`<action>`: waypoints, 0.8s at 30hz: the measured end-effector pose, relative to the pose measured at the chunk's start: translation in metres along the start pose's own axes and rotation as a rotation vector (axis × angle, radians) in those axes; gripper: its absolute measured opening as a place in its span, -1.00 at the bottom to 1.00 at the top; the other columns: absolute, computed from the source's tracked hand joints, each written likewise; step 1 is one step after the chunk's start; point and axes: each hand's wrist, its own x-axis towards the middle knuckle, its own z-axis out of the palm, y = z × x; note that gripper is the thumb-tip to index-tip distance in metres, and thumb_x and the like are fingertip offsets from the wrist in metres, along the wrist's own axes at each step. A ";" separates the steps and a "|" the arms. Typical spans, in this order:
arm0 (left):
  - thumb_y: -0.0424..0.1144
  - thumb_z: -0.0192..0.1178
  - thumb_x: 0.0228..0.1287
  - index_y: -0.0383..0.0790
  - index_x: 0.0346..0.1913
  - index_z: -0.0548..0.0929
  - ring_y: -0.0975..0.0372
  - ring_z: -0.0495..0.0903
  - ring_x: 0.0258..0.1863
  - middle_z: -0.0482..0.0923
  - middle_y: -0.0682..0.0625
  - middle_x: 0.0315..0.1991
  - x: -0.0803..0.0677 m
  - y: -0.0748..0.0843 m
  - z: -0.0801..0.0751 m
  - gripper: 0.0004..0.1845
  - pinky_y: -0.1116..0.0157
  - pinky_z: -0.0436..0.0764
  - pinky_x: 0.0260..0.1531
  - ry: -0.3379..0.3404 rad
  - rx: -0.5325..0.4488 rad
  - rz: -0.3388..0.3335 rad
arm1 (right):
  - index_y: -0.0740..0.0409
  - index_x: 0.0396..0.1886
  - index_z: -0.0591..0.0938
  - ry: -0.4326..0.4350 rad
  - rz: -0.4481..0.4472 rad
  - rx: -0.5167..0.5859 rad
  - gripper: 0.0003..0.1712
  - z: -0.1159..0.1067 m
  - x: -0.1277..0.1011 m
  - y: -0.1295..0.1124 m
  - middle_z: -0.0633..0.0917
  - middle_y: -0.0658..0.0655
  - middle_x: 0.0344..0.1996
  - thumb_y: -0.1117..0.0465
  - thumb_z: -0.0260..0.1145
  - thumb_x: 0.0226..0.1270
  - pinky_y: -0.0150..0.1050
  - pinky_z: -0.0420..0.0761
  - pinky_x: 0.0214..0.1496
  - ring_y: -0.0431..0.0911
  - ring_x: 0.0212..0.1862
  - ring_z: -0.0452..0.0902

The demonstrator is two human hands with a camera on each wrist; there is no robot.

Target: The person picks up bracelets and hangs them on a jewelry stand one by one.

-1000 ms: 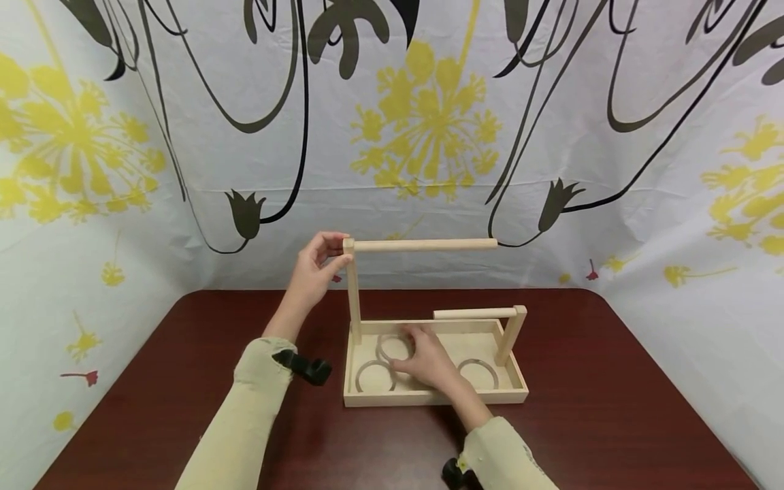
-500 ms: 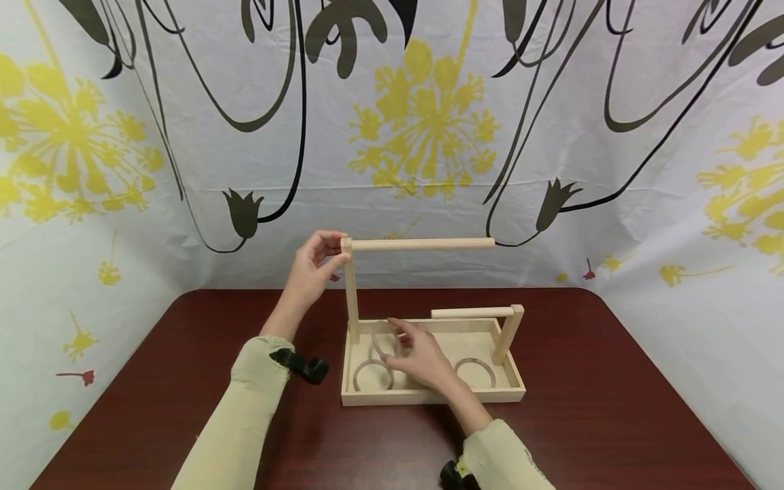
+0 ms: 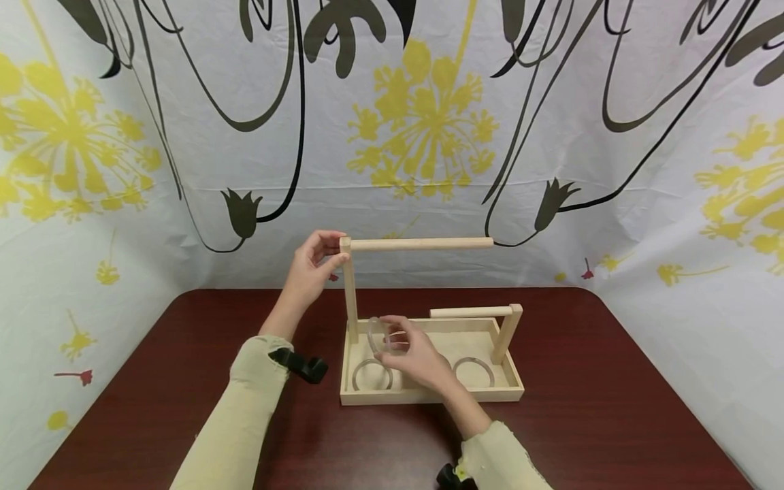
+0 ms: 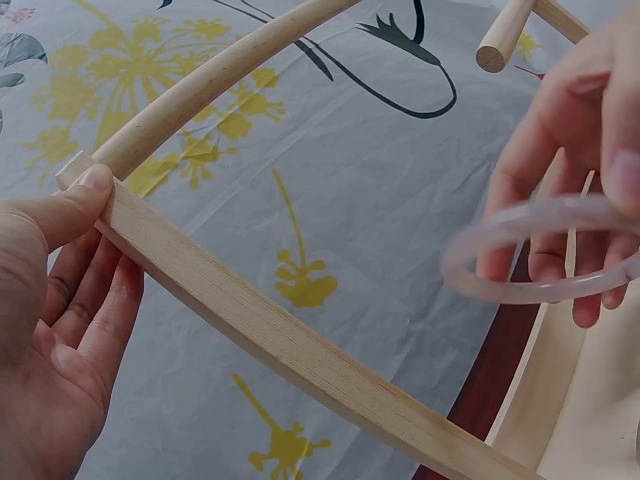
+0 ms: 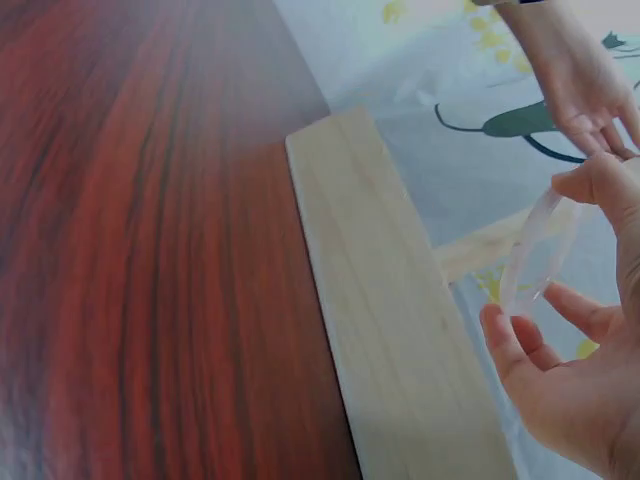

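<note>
My left hand (image 3: 311, 272) pinches the top of the tall wooden post (image 3: 350, 292), from which a long rod (image 3: 422, 243) extends rightward. Over the left part of the wooden tray (image 3: 429, 397), my right hand (image 3: 419, 357) holds a pale translucent bangle (image 3: 371, 335) by its edge between thumb and fingers. The bangle (image 4: 515, 293) appears whitish-pink and slightly blurred in the left wrist view. Two more bangles lie flat in the tray: one at the front left (image 3: 354, 376), another at the front right (image 3: 474, 359). My right hand hides part of the tray floor.
At the tray's right end stands a shorter post (image 3: 507, 335) with a short rod (image 3: 471, 312) pointing left. The tray rests on a dark red-brown table (image 3: 245, 435). Behind hangs a patterned cloth (image 3: 392, 204) with yellow and grey plants.
My right hand has raised the bangle off the tray floor, tipping it more upright and shifting slightly left. My left hand keeps its hold on the tall post.
</note>
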 end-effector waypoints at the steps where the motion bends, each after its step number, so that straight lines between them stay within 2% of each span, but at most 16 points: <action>1: -0.45 0.23 0.36 -0.42 0.17 0.51 0.40 0.58 -0.16 0.57 -0.23 -0.04 0.000 0.000 0.000 -0.65 0.44 0.59 -0.53 -0.001 0.001 0.000 | 0.14 0.35 0.43 -0.006 0.006 0.026 -0.28 0.000 0.000 -0.001 0.53 0.41 0.09 0.25 0.42 0.16 -0.13 0.66 0.16 0.18 0.10 0.61; 5: -0.44 0.23 0.36 -0.42 0.17 0.50 0.39 0.58 -0.16 0.57 -0.22 -0.04 0.000 0.000 -0.001 -0.64 0.43 0.59 -0.53 -0.003 0.000 0.000 | 0.16 0.37 0.39 -0.030 0.023 0.133 -0.30 0.002 0.000 -0.005 0.42 0.42 0.15 0.28 0.36 0.22 -0.30 0.65 0.10 0.10 0.12 0.63; 9: -0.45 0.23 0.35 -0.42 0.17 0.50 0.39 0.58 -0.17 0.58 -0.16 -0.06 0.000 -0.001 0.000 -0.64 0.43 0.60 -0.51 -0.003 -0.006 -0.007 | 0.17 0.39 0.35 -0.063 0.024 0.233 -0.32 0.002 0.000 -0.010 0.35 0.41 0.27 0.30 0.32 0.27 -0.39 0.63 0.05 0.05 0.17 0.59; 13: -0.45 0.23 0.35 -0.43 0.17 0.50 0.38 0.58 -0.17 0.58 -0.12 -0.07 0.000 0.000 0.000 -0.64 0.43 0.60 -0.51 -0.003 -0.005 -0.011 | 0.24 0.40 0.30 -0.102 0.001 0.335 -0.33 0.002 -0.002 -0.015 0.36 0.41 0.29 0.30 0.29 0.33 -0.41 0.61 0.07 0.21 0.24 0.53; 17: -0.45 0.23 0.35 -0.43 0.17 0.49 0.39 0.58 -0.17 0.58 -0.10 -0.07 0.000 0.000 0.000 -0.64 0.42 0.60 -0.51 -0.004 -0.003 -0.015 | 0.26 0.44 0.26 -0.100 -0.030 0.386 -0.30 0.002 -0.003 -0.019 0.38 0.37 0.26 0.31 0.28 0.36 -0.41 0.59 0.10 0.33 0.30 0.45; 19: -0.45 0.23 0.35 -0.43 0.17 0.50 0.39 0.58 -0.17 0.58 -0.11 -0.07 0.000 0.001 0.000 -0.64 0.43 0.60 -0.51 -0.005 -0.005 -0.016 | 0.21 0.47 0.24 -0.085 -0.040 0.385 -0.27 0.001 -0.004 -0.022 0.38 0.35 0.27 0.31 0.28 0.36 -0.39 0.60 0.11 0.25 0.30 0.48; 24: -0.46 0.23 0.35 -0.43 0.17 0.50 0.39 0.57 -0.17 0.58 -0.16 -0.05 0.000 0.002 -0.001 -0.64 0.44 0.59 -0.53 -0.003 -0.007 -0.009 | 0.10 0.51 0.24 -0.064 -0.081 0.402 -0.23 -0.001 -0.006 -0.030 0.36 0.34 0.32 0.30 0.32 0.36 -0.35 0.63 0.10 -0.09 0.20 0.58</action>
